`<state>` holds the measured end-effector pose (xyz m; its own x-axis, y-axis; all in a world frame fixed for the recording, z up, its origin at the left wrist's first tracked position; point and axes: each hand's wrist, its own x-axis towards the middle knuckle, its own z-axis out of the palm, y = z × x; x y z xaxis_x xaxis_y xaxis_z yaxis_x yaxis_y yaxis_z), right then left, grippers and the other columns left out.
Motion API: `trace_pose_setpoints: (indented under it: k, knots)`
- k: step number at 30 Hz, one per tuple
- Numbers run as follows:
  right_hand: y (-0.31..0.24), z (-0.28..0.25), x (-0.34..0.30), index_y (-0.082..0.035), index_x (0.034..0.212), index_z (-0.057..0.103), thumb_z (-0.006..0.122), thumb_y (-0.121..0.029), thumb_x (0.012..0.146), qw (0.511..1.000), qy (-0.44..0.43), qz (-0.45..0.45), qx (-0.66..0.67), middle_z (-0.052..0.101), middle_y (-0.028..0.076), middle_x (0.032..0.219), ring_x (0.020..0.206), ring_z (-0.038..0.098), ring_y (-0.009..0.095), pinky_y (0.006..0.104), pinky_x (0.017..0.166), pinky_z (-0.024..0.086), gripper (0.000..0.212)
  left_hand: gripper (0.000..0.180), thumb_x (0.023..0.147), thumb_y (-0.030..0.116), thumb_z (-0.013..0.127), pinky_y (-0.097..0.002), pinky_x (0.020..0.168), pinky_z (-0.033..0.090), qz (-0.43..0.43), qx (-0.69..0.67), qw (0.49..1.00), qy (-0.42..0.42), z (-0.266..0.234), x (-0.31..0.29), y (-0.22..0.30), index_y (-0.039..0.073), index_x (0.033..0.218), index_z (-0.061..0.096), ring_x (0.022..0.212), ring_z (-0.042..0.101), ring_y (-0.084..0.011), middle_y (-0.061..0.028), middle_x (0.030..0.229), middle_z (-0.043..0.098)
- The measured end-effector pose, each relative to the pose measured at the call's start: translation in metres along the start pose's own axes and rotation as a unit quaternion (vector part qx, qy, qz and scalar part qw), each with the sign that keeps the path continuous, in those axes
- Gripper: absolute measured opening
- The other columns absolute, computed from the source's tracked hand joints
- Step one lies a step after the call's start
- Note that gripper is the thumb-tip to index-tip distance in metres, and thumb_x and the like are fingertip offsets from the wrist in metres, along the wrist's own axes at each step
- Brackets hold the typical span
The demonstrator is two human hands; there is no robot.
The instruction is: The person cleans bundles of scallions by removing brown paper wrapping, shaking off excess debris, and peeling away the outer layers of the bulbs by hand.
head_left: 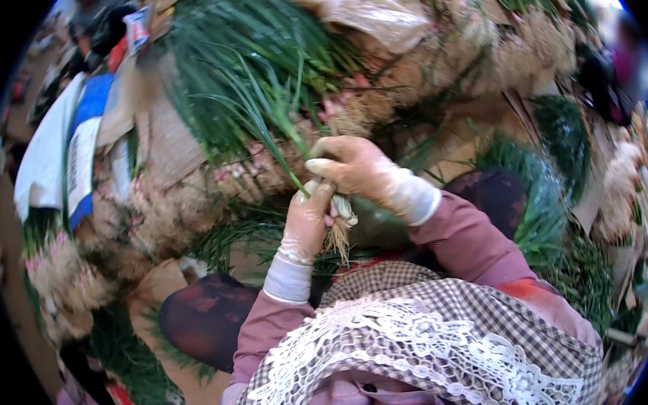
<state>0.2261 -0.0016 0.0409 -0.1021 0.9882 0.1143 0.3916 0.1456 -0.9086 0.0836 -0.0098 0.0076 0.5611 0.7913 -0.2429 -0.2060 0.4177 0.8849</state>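
A few spring onions [280, 123] are held between my two gloved hands, in front of my lap. My left hand [306, 218] is closed round the lower stalks, thumb up, just above the pale bulbs and the hanging roots [339, 237]. From the right my right hand [355, 169] pinches at the same stalks, its fingers bent and touching close to my left thumb. The green leaves reach up and away, overlapping a large pile of spring onions [240, 52] behind them. Part of the bulbs is covered by my fingers.
Rows of spring onions with matted roots [161, 212] curve round me on sacking. A white and blue sack [90, 142] covers some at left. Loose green leaves [535, 197] lie by my right knee, others [137, 362] at lower left. Other people are blurred at the edges.
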Motion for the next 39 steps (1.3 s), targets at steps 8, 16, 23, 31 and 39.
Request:
trace_pose_setpoints:
  k: [8, 16, 23, 31, 39]
  knots:
    - [-0.043, -0.126, -0.081, -0.005, 0.082, 0.050, 0.046, -0.019, 0.084, 0.899, 0.414, 0.078, 0.118, 0.051, 0.001, 0.061, 0.039, 0.043, 0.005, 0.0148, 0.025, 0.032, 0.015, 0.037, 0.089, 0.031, 0.033, -0.0161, 0.038, 0.026, 0.055, 0.002, 0.995, 0.088, -0.008, 0.005, 0.014, 0.002, 0.104, 0.049, 0.044, 0.036, -0.0041, 0.0030, 0.057, 0.043]
    - [0.122, -0.218, -0.298, -0.004, 0.092, 0.049, 0.047, -0.026, 0.083, 0.703, 0.458, 0.508, -0.195, 0.054, 0.004, 0.067, 0.051, 0.050, 0.011, 0.0244, 0.050, 0.047, 0.023, 0.046, 0.088, 0.037, 0.032, -0.0168, 0.035, 0.024, 0.068, -0.078, 0.989, 0.106, -0.015, 0.016, 0.009, -0.004, 0.104, 0.047, 0.038, 0.030, -0.0055, 0.0018, 0.050, 0.037]
    - [0.133, -0.219, -0.271, -0.002, 0.093, 0.054, 0.050, -0.022, 0.081, 0.771, 0.322, 0.435, -0.336, 0.058, 0.008, 0.080, 0.068, 0.054, 0.012, 0.0241, 0.065, 0.044, 0.023, 0.044, 0.090, 0.032, 0.028, -0.0187, 0.035, 0.027, 0.104, 0.035, 0.982, 0.154, -0.022, 0.009, 0.020, -0.005, 0.106, 0.046, 0.039, 0.032, -0.0079, 0.0003, 0.050, 0.038]
    - [0.020, -0.140, -0.068, -0.003, 0.085, 0.057, 0.054, -0.021, 0.077, 0.981, 0.111, 0.103, -0.119, 0.054, 0.005, 0.067, 0.062, 0.050, 0.013, 0.0253, 0.060, 0.041, 0.020, 0.038, 0.088, 0.032, 0.034, -0.0193, 0.044, 0.036, 0.089, -0.112, 0.981, 0.132, -0.027, 0.006, 0.017, 0.002, 0.107, 0.049, 0.055, 0.044, -0.0093, -0.0012, 0.072, 0.050]
    - [0.044, -0.008, 0.007, -0.010, 0.091, 0.058, 0.050, -0.036, 0.076, 0.904, -0.111, 0.228, -0.344, 0.060, 0.011, 0.081, 0.074, 0.056, 0.028, 0.0347, 0.067, 0.043, 0.031, 0.036, 0.085, 0.031, 0.042, -0.0224, 0.034, 0.025, -0.035, -0.226, 0.967, 0.115, -0.042, -0.004, -0.003, -0.001, 0.075, 0.056, 0.036, 0.030, -0.0097, 0.0019, 0.042, 0.029]
